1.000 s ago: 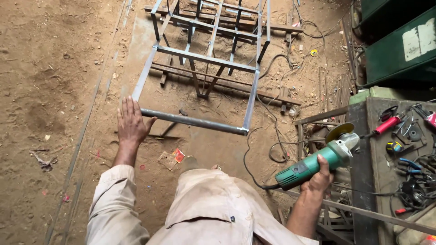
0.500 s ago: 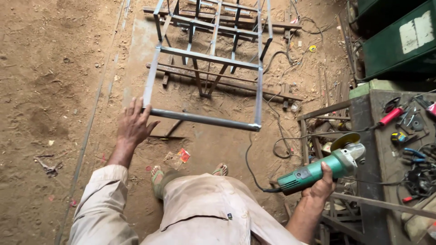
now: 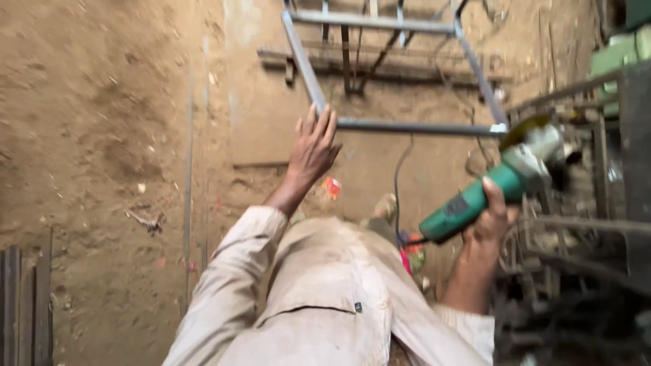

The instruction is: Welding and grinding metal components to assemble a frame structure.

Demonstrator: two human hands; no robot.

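metal frame (image 3: 407, 126) of grey square tubing lies flat on the dirt floor (image 3: 102, 135), its near corner under the left hand (image 3: 313, 146), whose fingers are spread open and touching the tube. green angle grinder (image 3: 495, 186) is up at the right, beside the frame's other near corner, its body gripped in the clenched right hand (image 3: 489, 220), black cord (image 3: 400, 176) trailing down.

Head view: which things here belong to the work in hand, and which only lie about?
In use:
left hand at the metal frame
right hand holding the green grinder

Lying about:
red scrap
floor rail
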